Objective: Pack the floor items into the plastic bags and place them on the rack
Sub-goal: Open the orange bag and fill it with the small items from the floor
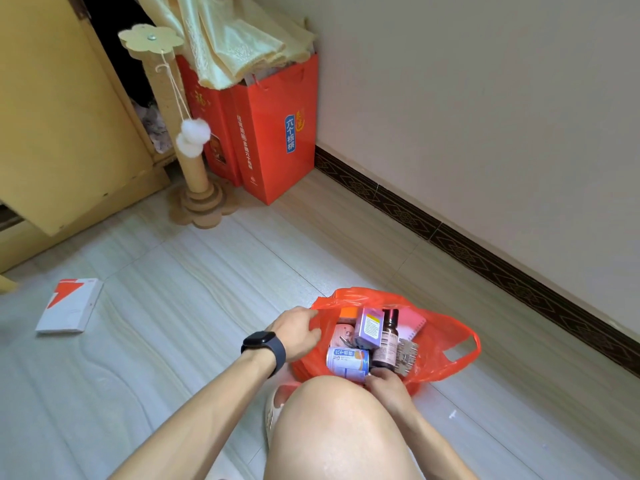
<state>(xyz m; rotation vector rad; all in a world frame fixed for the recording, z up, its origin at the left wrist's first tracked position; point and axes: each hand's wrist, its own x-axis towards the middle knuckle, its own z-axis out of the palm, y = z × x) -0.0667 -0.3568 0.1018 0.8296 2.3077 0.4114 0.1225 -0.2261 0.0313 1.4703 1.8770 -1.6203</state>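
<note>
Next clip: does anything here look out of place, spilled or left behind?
A white-and-red box lies alone on the floor, far left of the orange plastic bag, not yet packed. The left hand grips the bag's rim. A small white scrap lies beside the knee. Nothing looks spilled.

The left hand [298, 332], a black smartwatch [265, 346] on its wrist, reaches forward on an outstretched forearm, its fingers curled over the rim of the thin red plastic bag [446, 341]. The right hand [388, 384] sits low beside the bare bent knee [346, 427], fingers bent downward; their grip is hidden.
</note>
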